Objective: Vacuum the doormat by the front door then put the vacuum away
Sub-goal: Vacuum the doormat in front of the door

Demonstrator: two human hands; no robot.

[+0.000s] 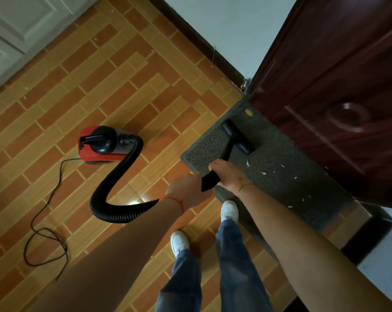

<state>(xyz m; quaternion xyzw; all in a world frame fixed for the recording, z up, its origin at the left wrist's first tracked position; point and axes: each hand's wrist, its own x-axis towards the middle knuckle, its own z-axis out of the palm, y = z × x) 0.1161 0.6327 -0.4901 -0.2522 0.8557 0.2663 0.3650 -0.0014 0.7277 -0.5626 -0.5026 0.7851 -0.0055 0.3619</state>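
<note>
Head view: both hands, right hand (pixel 227 174) and left hand (pixel 188 190), grip the black vacuum wand (pixel 226 154) on the grey bristly doormat (pixel 280 176); the looping black ribbed hose (pixel 114 176) could tug the red canister (pixel 100 143) over.

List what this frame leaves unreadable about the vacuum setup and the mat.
- Power cord: head view, its far end leaves no visible plug or socket.
- Hose: its join to the wand is hidden behind the left hand.
- Doormat: near edge covered by the right arm.
- White flecks: too small to identify.
</note>
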